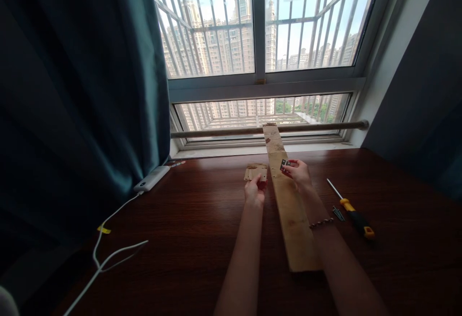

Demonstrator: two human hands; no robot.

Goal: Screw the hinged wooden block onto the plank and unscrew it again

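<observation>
My left hand [255, 190] is closed on a small flat piece of wood [252, 171], thumb on top, just left of a long wooden board [288, 215]. Between the fingertips of my right hand [300, 173] is a small dark metal hinge [284, 164], held over the board. That board lies lengthwise on the dark wooden table, its far end resting by the rail at the window. To the right are a few screws [338, 213] and a screwdriver [353, 212] with a yellow and black handle.
A white power bank [152, 179] with a white cable [121, 248] lies at the left beside a dark blue curtain [108, 89]. Behind the table [209, 219] a metal rail [224, 132] crosses in front of the barred window. A wall stands at the right.
</observation>
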